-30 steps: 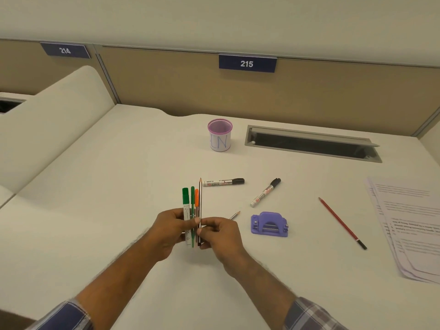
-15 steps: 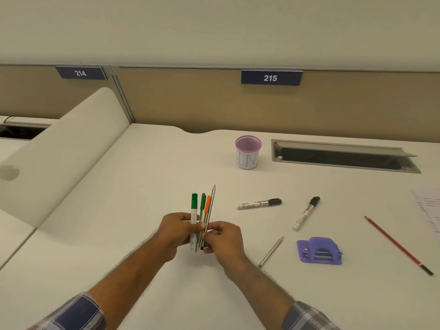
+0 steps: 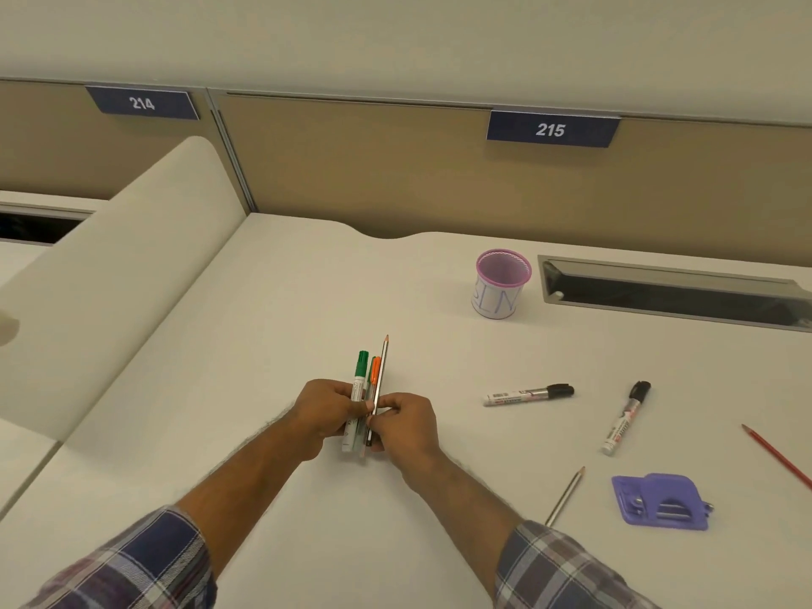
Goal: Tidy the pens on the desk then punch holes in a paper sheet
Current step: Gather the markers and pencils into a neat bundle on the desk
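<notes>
Both hands hold one upright bundle of pens (image 3: 368, 389) above the desk: a green-capped marker, a green pen, an orange-capped pen and a long pencil. My left hand (image 3: 325, 415) grips it from the left, my right hand (image 3: 406, 426) pinches it from the right. Loose on the desk lie two black-capped markers (image 3: 527, 394) (image 3: 624, 419), a grey pencil (image 3: 564, 496) and a red pencil (image 3: 777, 454). A purple hole punch (image 3: 659, 502) sits at the right. The pink-rimmed pen cup (image 3: 501, 285) stands empty at the back. No paper sheet is in view.
A grey cable tray slot (image 3: 672, 292) is sunk into the desk behind the cup. A tan partition (image 3: 351, 169) with labels 214 and 215 backs the desk. A white curved divider (image 3: 114, 274) rises along the left side.
The view has swung left and up, so the paper stack at the right has left the frame. The hands keep hold of the bundle, which stays upright between them.
</notes>
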Tool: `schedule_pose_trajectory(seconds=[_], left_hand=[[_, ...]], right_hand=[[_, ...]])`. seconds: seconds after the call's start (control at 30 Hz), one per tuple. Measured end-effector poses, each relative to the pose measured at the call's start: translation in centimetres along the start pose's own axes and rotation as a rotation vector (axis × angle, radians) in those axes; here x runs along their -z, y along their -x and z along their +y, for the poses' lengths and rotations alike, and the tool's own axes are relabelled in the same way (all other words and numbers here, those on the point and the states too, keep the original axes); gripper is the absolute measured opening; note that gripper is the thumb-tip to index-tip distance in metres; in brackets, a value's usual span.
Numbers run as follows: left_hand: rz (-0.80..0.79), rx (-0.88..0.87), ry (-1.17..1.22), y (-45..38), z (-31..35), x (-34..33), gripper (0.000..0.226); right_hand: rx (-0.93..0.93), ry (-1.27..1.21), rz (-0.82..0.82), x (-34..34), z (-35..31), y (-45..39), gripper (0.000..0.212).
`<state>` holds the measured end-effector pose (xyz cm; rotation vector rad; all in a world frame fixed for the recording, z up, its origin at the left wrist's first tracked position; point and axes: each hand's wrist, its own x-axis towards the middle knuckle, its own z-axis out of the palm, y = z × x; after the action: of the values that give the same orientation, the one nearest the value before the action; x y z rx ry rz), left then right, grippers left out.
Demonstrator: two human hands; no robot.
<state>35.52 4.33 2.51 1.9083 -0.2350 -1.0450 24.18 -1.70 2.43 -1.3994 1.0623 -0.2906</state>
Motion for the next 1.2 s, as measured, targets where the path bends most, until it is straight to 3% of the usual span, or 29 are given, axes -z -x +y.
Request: schedule_pose_trajectory(seconds=[0.13, 0.33, 0.5, 0.73, 0.97, 1.2], left_hand=[[0.049, 0.001, -0.077, -1.1, 0.0, 0.0, 0.013], [0.207, -0.024, -0.174, -1.9, -0.2, -0.4, 0.033], [0.312, -0.124, -0.378, -2.1, -0.6, -0.2, 0.035], [0.298, -0.224, -0.552, -1.7, -1.3, -0.2, 0.035], [0.258, -0.294, -0.593, -0.8, -2.5, 0.3, 0.044], [0.134, -0.341, -0.589, -0.1, -3.4, 1.7, 0.056]], right_hand=[[-0.007, 0.047, 0.027, -0.7, 0.2, -1.2, 0.021], [0.039, 0.145, 0.151, -1.2, 0.9, -2.3, 0.013], [0.076, 0.344, 0.199, -0.4, 1.5, -2.3, 0.033], [0.131, 0.535, 0.106, -0.4, 2.2, -1.4, 0.036], [0.239, 0.545, 0.016, -0.3, 3.1, -0.7, 0.011], [0.303, 0.629, -0.031, 0.9, 4.1, -0.2, 0.045]])
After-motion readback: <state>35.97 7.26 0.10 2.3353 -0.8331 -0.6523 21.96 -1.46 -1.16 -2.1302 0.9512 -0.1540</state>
